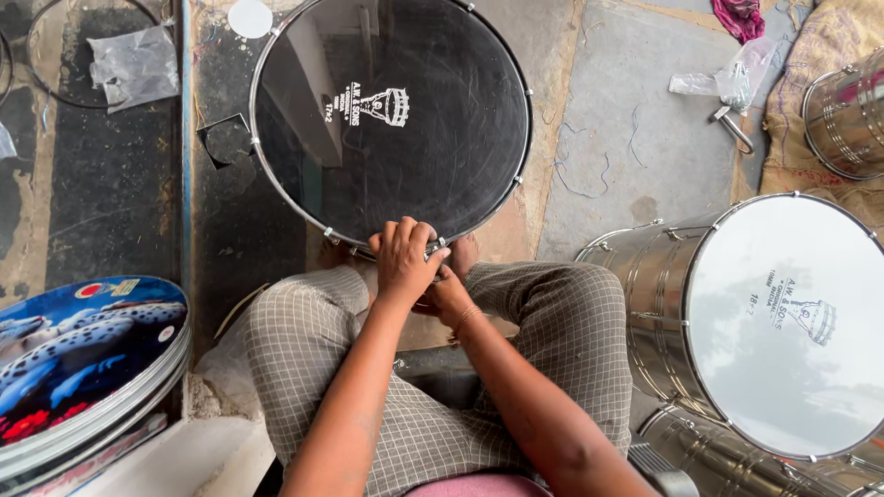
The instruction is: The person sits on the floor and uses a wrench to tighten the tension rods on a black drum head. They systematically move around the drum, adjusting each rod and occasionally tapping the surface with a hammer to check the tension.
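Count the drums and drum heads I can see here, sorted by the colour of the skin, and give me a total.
Black drum, with the left hand and right hand at its near rim: 1
White drum, lying on its side: 1
Blue printed drum heads, top of a stack: 1
Steel drum shell, skin hidden: 1
Total: 4

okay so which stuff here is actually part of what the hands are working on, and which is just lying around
In hand:
- black-headed drum, gripped at its near rim
- left hand on the rim
- right hand just below it

Lying about:
- white-headed steel drum
- printed drum heads, stacked
- plastic bags
- metal tool
- pink cloth
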